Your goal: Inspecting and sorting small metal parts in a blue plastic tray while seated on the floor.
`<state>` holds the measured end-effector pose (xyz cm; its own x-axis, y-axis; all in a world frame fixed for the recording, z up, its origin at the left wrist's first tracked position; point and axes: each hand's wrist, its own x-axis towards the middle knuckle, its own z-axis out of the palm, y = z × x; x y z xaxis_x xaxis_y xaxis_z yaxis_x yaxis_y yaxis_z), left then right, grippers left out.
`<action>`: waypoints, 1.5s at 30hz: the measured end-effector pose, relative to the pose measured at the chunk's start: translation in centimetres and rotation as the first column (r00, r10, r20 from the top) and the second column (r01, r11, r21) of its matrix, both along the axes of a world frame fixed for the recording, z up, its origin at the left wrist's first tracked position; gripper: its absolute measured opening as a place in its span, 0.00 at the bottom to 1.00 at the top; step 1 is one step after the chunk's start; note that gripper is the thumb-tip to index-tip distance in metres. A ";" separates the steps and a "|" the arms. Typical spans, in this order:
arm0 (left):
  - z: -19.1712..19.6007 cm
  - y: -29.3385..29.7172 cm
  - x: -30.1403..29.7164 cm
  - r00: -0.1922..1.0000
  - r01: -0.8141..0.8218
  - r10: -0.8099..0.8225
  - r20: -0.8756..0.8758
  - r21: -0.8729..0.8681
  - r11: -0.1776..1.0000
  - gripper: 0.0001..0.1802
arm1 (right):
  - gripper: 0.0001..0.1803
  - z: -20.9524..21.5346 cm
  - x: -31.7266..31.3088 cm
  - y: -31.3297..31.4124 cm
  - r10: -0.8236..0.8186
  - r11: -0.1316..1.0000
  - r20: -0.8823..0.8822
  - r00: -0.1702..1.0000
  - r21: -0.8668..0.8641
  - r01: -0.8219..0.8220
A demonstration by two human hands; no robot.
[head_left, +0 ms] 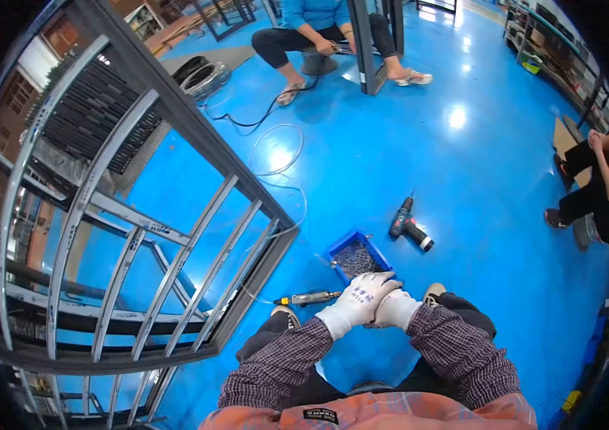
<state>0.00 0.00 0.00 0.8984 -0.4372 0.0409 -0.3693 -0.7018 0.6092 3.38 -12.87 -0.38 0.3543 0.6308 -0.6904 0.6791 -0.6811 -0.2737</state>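
Observation:
Both of my hands wear white work gloves and meet at the near edge of a blue box (pixel 379 250) holding many small metal screws (pixel 353 259). My left hand (pixel 357 299) lies over the fingers of my right hand (pixel 396 308), its own fingers bent and close together. Whatever they may hold is hidden. The right hand's fingers are mostly covered. Just left of the box, a slim silver air tool (pixel 308 297) with a yellow end lies on the blue floor. A cordless drill (pixel 410 224) rests on its side beyond the box to the right.
A large metal frame with bars (pixel 175 269) fills the left side. A clear hose (pixel 303 197) loops over the floor. A person (pixel 319 32) sits by an upright frame at the far side; another person (pixel 598 179) sits at right. Shelving (pixel 555 54) stands far right.

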 end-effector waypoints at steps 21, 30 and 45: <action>-1.9 1.1 -2.1 0.993 0.103 -0.105 0.045 0.054 0.993 0.37 | 0.28 -0.5 -0.1 1.8 0.263 0.962 -0.372 0.890 0.034 -0.270; -0.8 0.1 -2.7 0.970 0.226 -0.226 0.085 0.013 0.974 0.32 | 0.25 -8.4 -3.1 -1.4 0.298 0.802 -0.087 0.951 0.563 -0.200; -0.8 0.5 -1.6 0.989 0.141 -0.134 -0.070 0.104 0.985 0.34 | 0.22 -1.5 -0.9 0.7 0.150 0.985 -0.334 0.931 0.133 -0.112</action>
<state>-1.63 0.55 -0.84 0.8287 -0.5557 -0.0672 -0.4307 -0.7097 0.5575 2.52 -12.13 -1.90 0.0185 0.7341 -0.6788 0.6125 -0.5449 -0.5726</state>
